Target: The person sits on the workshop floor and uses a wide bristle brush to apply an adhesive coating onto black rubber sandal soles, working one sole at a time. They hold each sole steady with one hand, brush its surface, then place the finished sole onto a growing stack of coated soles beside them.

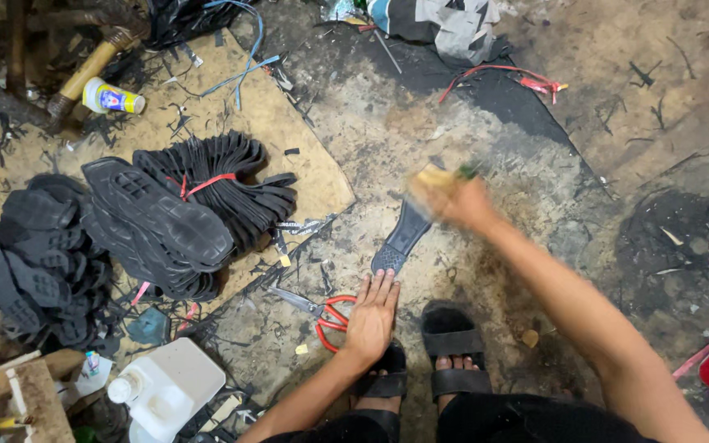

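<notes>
A black rubber shoe sole lies tread up on the stained floor in front of my feet. My left hand rests flat with fingers spread, its fingertips at the sole's near end. My right hand is blurred over the sole's far end, closed on a pale brush-like object with a green tip. Red-handled scissors lie on the floor right beside my left hand.
Stacks of black soles and a tied bundle sit on cardboard at left. A white plastic jug, a small yellow-capped bottle, red straps and my sandalled feet are nearby.
</notes>
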